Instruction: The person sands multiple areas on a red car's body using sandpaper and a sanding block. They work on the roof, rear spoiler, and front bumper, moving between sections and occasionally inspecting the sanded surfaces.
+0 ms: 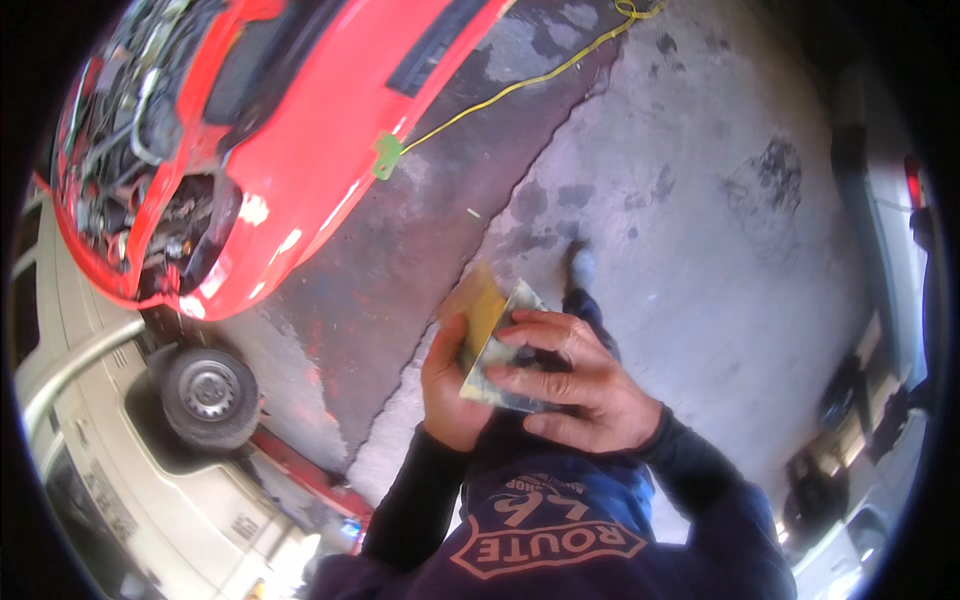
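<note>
In front of my body, my left hand (452, 397) grips a yellowish flat sheet (485, 311), its thumb along the near side. The sheet's far end is blurred. My right hand (581, 382) has its fingers spread over a grey, stained flat piece (499, 364) with pale edges. This piece meets the yellow sheet along a slanting edge. Whether the two are one folded sheet or separate pieces, I cannot tell. The right fingers hide part of the grey face.
A red car (322, 135) with an exposed engine bay (112, 127) stands upper left. Green tape (387, 156) on it meets a yellow strap (525, 82). A pale van (112, 390) with a wheel (210, 394) is lower left, near a red metal beam (300, 465). The concrete floor (675, 315) is cracked.
</note>
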Motion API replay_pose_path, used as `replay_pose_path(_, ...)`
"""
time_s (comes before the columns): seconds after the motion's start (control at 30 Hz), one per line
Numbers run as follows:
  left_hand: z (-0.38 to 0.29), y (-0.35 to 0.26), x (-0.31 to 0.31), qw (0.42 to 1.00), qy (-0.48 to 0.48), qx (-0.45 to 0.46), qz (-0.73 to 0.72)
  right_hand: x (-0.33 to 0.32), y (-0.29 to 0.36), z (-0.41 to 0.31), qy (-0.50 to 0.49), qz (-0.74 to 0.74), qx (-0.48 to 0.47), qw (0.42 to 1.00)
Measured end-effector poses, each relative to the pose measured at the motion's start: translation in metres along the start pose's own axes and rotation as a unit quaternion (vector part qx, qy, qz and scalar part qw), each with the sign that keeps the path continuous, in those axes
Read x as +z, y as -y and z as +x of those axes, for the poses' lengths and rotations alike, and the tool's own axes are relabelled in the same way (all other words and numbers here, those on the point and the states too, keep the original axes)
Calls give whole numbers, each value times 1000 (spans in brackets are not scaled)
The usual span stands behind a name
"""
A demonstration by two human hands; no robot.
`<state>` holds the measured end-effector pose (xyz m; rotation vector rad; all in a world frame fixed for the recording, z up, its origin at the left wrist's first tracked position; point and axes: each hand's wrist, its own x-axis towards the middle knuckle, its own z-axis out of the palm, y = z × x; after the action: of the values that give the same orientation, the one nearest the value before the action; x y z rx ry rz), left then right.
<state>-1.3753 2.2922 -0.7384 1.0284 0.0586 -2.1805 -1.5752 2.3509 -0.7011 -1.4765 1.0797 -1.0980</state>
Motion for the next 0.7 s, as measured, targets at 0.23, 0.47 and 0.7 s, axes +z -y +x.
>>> replay_pose_path(0.23,62,33,35,983,-26,-27,177,-52,-93,-71,-77,-278,139,947)
replay_pose_path(0.47,82,44,15,972,22,-101,213,-51,-139,-71,-488,373,217,759)
replay_pose_path(0.7,94,-13,-40,968,78,-147,189,30,-140,10,-490,462,197,712)
